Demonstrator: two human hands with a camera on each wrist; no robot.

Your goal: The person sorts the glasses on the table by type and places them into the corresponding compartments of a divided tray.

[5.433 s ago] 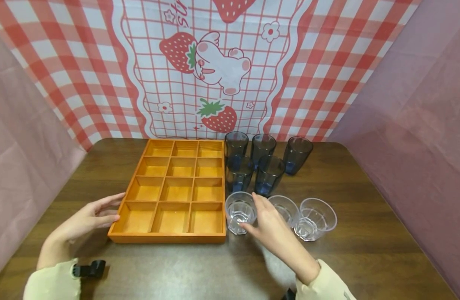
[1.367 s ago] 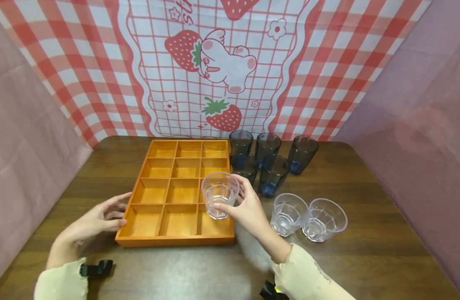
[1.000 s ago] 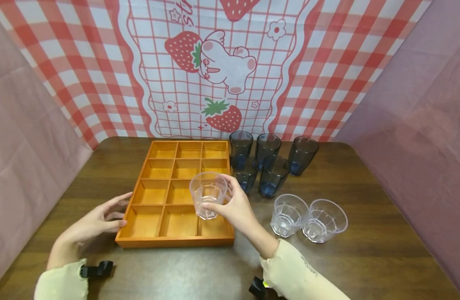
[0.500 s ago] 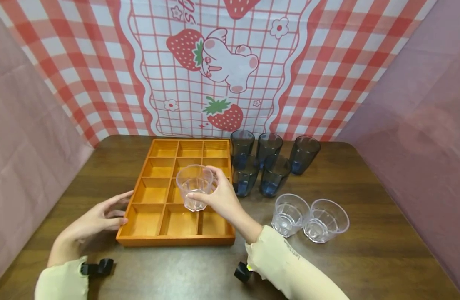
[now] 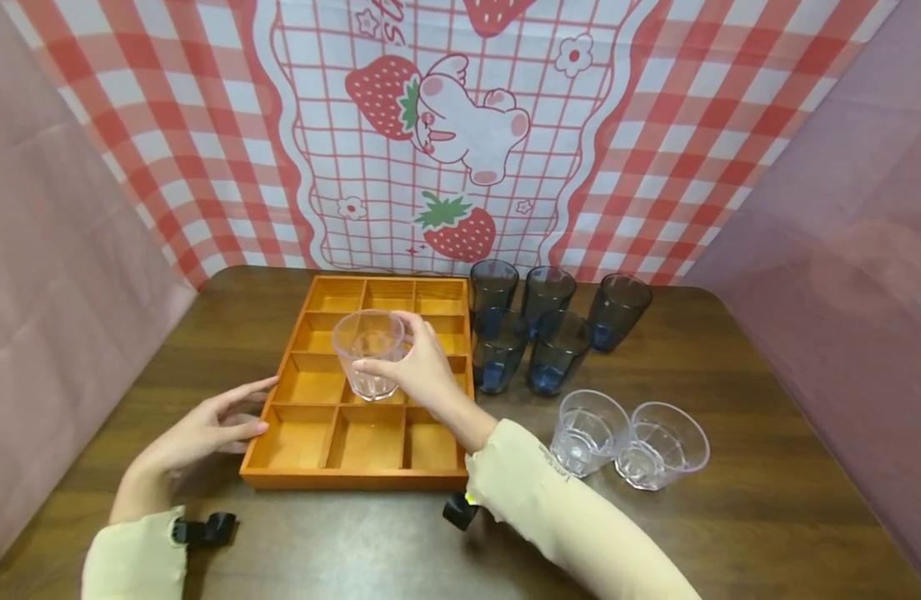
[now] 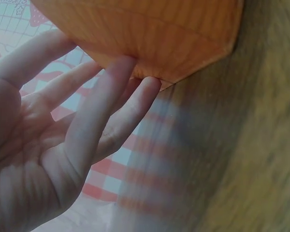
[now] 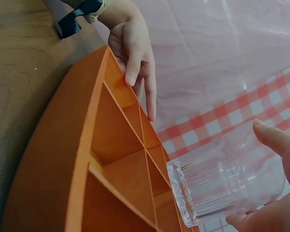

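Observation:
My right hand [image 5: 422, 364] grips a clear plastic tumbler [image 5: 368, 354] by its side, thumb in front and fingers behind. The tumbler is upright over the middle of an orange wooden tray [image 5: 355, 481] divided into compartments. In the right wrist view the tumbler's thick faceted base [image 7: 183, 193] shows close over the dividers. My left hand [image 5: 208, 429] is at the tray's left side, its extended fingers touching the outer wall. The left wrist view shows those fingertips [image 6: 150, 87] against the wooden wall [image 6: 150, 34].
Two more clear tumblers, a nearer one [image 5: 589, 433] and one to its right [image 5: 663, 446], stand right of the tray. Several dark blue-grey glasses [image 5: 558, 354] stand behind them, close to the tray's right wall. A checked strawberry cloth [image 5: 437, 150] hangs at the back.
My right hand has picked the clear tumbler up from beside the tray and carried it left and farther back over the compartments. My left hand has stayed at the tray's side.

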